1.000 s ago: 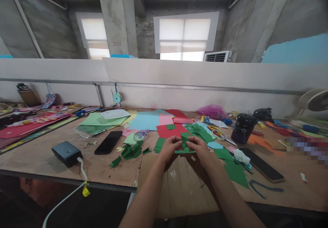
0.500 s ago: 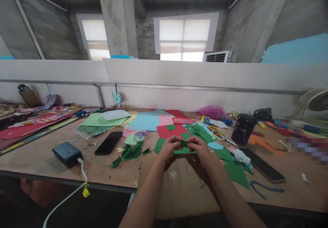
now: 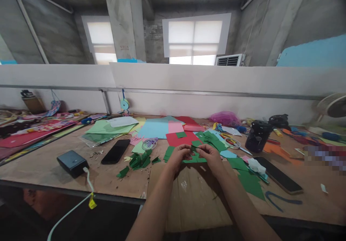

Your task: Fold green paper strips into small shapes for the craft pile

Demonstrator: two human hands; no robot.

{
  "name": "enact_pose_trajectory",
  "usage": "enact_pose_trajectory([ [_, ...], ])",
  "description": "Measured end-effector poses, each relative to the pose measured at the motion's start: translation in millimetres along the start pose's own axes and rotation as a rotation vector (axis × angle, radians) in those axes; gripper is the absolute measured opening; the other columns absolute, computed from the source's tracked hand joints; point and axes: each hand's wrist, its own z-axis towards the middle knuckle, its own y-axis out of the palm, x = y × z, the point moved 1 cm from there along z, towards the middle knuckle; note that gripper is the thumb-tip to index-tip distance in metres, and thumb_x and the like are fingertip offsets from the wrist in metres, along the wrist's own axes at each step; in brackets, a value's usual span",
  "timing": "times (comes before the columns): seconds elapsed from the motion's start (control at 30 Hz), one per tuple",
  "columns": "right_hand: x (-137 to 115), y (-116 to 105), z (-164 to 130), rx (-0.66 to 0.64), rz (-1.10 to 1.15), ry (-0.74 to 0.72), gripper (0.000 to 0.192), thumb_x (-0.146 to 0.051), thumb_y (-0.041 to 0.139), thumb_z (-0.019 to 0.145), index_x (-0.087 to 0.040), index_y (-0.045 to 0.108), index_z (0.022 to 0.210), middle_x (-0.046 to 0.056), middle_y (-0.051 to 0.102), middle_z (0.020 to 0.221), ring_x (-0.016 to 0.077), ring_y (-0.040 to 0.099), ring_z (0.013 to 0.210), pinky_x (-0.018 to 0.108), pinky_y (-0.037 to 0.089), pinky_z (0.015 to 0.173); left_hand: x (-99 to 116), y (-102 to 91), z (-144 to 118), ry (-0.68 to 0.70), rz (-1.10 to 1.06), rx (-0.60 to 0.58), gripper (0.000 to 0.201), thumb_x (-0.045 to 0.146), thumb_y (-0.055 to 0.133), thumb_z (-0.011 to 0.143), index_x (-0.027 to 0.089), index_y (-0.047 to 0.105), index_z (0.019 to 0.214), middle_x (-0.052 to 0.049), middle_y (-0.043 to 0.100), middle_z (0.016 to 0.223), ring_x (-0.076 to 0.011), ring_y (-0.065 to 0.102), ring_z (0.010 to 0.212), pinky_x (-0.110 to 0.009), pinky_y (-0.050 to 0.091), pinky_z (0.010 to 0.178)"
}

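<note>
Partly hidden, green paper piece (image 3: 195, 144) in grip of left hand (image 3: 179, 156) and right hand (image 3: 211, 155).

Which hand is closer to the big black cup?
The right hand. It is to the left of the black cup, with some tabletop things between. The left hand is even farther left, on the other side of the right hand.

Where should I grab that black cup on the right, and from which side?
Probably around the middle of the black cup, right hand coming in from the front: it stands upright with a roundish body, and the crumpled white wad and phone in front lie low.
</note>
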Motion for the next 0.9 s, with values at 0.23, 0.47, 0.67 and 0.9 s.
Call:
enact_pose_trajectory([
  [0.23, -1.9, -0.6, -1.0, 0.055, -0.032, 0.003, 0.037, -0.054, 0.076, 0.063, -0.019, 0.066, 0.07, 0.0, 0.06, 0.064, 0.0156, 0.052, 0.06, 0.028, 0.044, 0.055, 7.1, 6.1, -7.2, 0.154, 0.157, -0.028, 0.023, 0.033, 0.075, 0.065, 0.017, 0.069, 0.081, -0.003, 0.066, 0.081, -0.0149, 0.058, 0.072, -0.024, 0.041, 0.063],
  [0.47, -3.8, 1.5, -2.4, 0.005, -0.015, 0.025, 0.035, -0.052, 0.075, 0.065, -0.018, 0.068, 0.073, 0.003, 0.064, 0.069, 0.0158, 0.053, 0.062, 0.027, 0.043, 0.054, 2.0, 4.9, -2.9, 0.189, 0.119, 0.059, 0.03, 0.04, 0.081, 0.061, 0.015, 0.064, 0.067, 0.002, 0.056, 0.062, -0.0096, 0.047, 0.056, -0.022, 0.037, 0.057],
  [0.67, -3.3, -1.0, -2.3, -0.001, -0.077, -0.018, 0.035, -0.053, 0.072, 0.067, -0.019, 0.063, 0.066, 0.0, 0.058, 0.063, 0.0147, 0.05, 0.057, 0.026, 0.041, 0.053, -0.7, 5.5, -1.0, 0.175, 0.141, 0.039, 0.037, 0.045, 0.081, 0.06, 0.015, 0.067, 0.075, -0.001, 0.06, 0.069, -0.0116, 0.052, 0.06, -0.022, 0.04, 0.055],
  [0.9, 2.0, 0.4, 0.0, -0.01, -0.046, 0.006, 0.034, -0.053, 0.069, 0.069, -0.019, 0.064, 0.07, 0.0, 0.061, 0.067, 0.0143, 0.05, 0.056, 0.028, 0.042, 0.053, -2.5, 5.2, 0.9, 0.18, 0.1, 0.06, 0.039, 0.046, 0.082, 0.059, 0.015, 0.062, 0.069, -0.001, 0.061, 0.067, -0.0116, 0.057, 0.059, -0.023, 0.045, 0.057],
])
